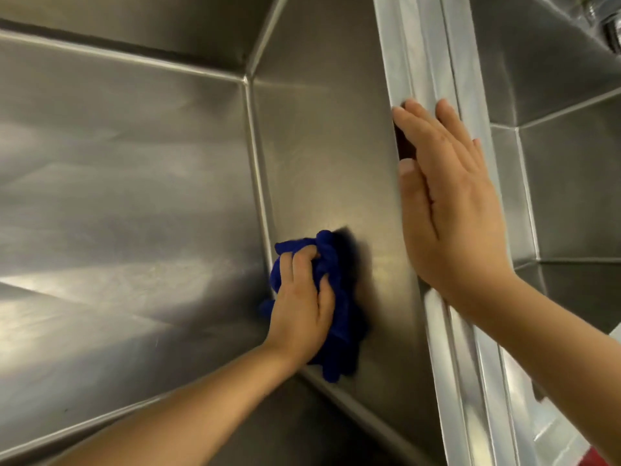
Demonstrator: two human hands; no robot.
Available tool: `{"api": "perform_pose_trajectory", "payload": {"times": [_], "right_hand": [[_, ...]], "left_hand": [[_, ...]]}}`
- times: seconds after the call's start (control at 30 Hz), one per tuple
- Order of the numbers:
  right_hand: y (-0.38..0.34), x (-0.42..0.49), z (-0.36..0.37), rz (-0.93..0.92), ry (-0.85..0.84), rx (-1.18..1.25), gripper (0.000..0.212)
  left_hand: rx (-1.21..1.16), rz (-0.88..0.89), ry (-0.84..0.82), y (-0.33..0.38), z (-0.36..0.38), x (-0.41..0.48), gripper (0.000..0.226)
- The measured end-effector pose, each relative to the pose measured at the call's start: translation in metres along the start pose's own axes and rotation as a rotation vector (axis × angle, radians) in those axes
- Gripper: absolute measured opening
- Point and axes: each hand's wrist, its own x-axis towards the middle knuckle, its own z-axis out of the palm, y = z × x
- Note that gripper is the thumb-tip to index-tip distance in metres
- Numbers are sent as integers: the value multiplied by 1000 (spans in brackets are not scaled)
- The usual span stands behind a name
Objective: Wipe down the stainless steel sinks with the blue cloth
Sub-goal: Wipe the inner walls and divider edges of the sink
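Note:
I look down into a deep stainless steel sink (pixel 134 163). My left hand (pixel 302 304) grips a bunched blue cloth (pixel 339 264) and holds it against the sink's right inner wall, close to the bottom corner seam. My right hand (pixel 447 203) lies flat with straight fingers on the steel divider rim (pixel 420 55) between this sink and a second sink (pixel 571 196) to the right. Part of the cloth is hidden under my left hand.
A chrome tap fitting (pixel 610 25) shows at the top right above the second sink. Welded seams run along the sink corners. A white and red floor area (pixel 571 442) shows at the bottom right past the rim.

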Motion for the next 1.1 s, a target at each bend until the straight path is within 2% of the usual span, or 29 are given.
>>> {"api": "perform_pose_trajectory", "payload": {"times": [0.1, 0.17, 0.27, 0.3, 0.37, 0.5, 0.57, 0.73, 0.8, 0.97, 1.1], "right_hand": [[-1, -1, 0, 10, 3, -12, 42], [-2, -1, -1, 15, 5, -9, 42], [-2, 0, -1, 18, 0, -8, 42], [-1, 0, -1, 21, -1, -8, 43], [-2, 0, 0, 19, 2, -7, 43], [-2, 0, 1, 14, 3, -7, 42], [-2, 0, 1, 13, 7, -14, 42], [-2, 0, 1, 11, 13, -2, 44], [-1, -1, 2, 7, 14, -8, 43], [-2, 0, 4, 11, 22, -13, 43], [-2, 0, 2, 10, 26, -24, 43]], "left_hand": [[59, -193, 21, -1, -1, 4, 31], [63, -152, -7, 9, -6, -1, 28], [83, 14, -84, 17, -13, -11, 27], [101, 11, -105, 13, -13, -9, 29], [156, -100, -132, -3, -11, 4, 38], [295, -444, -198, -36, -8, 28, 53], [327, -504, -230, -36, -10, 31, 52], [225, -353, -353, -13, -14, -7, 30], [189, -327, -383, -13, -11, -24, 33], [178, -532, -416, -15, -6, -15, 40], [165, -535, -467, 30, -9, -26, 34]]}}
